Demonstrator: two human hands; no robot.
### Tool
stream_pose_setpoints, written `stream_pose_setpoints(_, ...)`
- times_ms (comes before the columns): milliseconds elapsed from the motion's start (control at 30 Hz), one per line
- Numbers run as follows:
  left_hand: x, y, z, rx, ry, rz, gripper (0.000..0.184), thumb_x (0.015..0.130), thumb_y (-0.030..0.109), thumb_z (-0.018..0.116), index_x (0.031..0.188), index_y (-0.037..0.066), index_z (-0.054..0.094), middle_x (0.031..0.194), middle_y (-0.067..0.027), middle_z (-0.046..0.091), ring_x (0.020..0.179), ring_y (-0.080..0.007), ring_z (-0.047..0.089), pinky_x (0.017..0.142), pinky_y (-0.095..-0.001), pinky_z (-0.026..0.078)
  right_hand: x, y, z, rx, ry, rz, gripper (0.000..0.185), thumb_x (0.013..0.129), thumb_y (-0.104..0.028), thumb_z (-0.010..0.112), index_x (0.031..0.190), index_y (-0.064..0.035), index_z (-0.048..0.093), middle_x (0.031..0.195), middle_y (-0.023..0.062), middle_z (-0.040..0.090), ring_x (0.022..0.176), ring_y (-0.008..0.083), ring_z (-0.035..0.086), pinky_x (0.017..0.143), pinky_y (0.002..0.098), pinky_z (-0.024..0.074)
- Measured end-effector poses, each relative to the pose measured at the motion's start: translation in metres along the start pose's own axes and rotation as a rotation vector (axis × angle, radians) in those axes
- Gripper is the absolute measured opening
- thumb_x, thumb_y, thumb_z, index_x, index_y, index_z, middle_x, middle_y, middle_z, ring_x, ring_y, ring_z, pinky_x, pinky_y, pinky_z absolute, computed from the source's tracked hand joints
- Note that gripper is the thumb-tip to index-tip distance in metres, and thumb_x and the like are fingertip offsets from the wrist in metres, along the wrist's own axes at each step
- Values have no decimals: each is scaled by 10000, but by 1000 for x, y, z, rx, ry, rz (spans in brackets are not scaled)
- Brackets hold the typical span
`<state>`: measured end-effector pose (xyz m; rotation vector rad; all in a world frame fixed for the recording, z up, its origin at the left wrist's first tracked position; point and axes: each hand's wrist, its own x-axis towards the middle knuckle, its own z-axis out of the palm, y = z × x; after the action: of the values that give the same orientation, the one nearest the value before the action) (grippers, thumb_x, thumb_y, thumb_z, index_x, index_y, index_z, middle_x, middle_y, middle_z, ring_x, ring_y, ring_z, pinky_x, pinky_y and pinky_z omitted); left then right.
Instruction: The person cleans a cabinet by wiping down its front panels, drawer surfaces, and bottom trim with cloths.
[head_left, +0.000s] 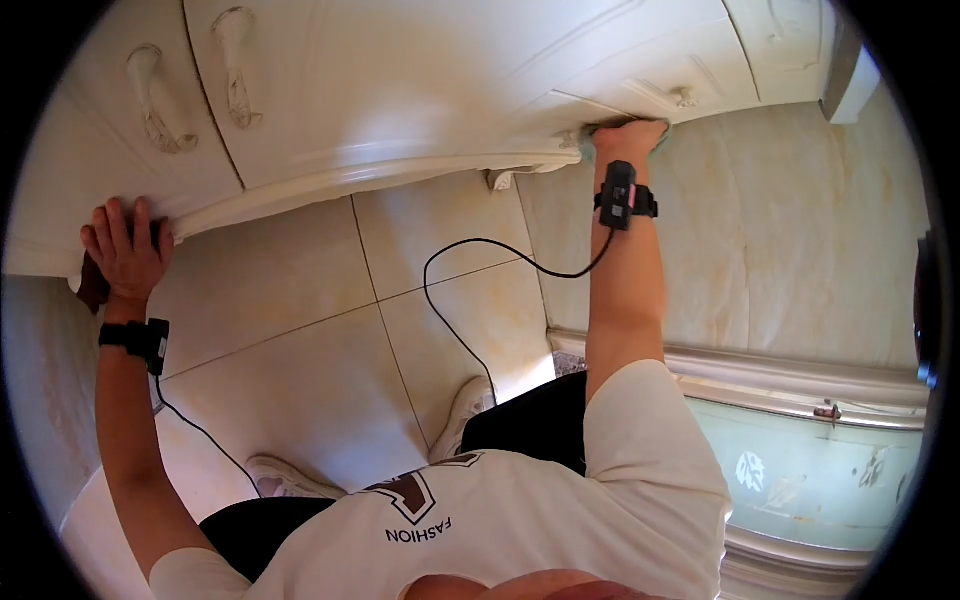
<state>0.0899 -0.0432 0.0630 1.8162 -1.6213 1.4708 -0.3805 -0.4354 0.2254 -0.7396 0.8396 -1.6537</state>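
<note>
My left hand (128,250) rests against the lower left edge of a cream cabinet (380,80), its fingers stretched out and slightly apart. Beside its wrist is a dark brown piece (92,285); I cannot tell what it is. My right hand (628,138) reaches to the cabinet's lower right part, near a small knob (684,97). Pale green cloth (661,139) shows at both sides of this hand, pressed against the cabinet front. The right fingers are mostly hidden behind the back of the hand. Black strapped devices with cables sit on both wrists.
Two ornate handles (240,70) stick out from the cabinet doors. A carved cabinet foot (500,180) stands on the tiled floor (290,270). Along the right side runs a marbled wall (800,240), with a framed frosted glass panel (815,470) closer to me. A black cable (430,270) loops over the floor.
</note>
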Motion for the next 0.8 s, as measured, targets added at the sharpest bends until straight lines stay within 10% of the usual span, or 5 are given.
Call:
stream_pose_setpoints(200,10,0,-6,7,-61,-2,393,836,383,587,1123,115,603,1200,-185,512,1059,-377,484,883,-523,337,22,91,-80,-34,-106,244,609,908,-529,334,1347,-117,428,1422,29,391,1253,245,369,1072,385,270)
stream_pose_setpoints(467,19,3,-15,-12,-95,-15,414,817,373,615,1151,129,595,1210,-165,511,1078,-355,476,876,-504,337,-118,134,-17,-24,66,150,604,963,-518,342,1335,-46,402,1403,97,399,1202,254,427,1071,378,288)
stream_pose_setpoints(800,25,2,-18,-78,-83,-18,417,817,341,620,1171,120,595,1258,-151,502,1108,-334,477,903,-501,331,-329,168,91,-256,-373,544,678,912,-631,415,1173,-7,477,1133,14,471,1000,161,404,933,279,328)
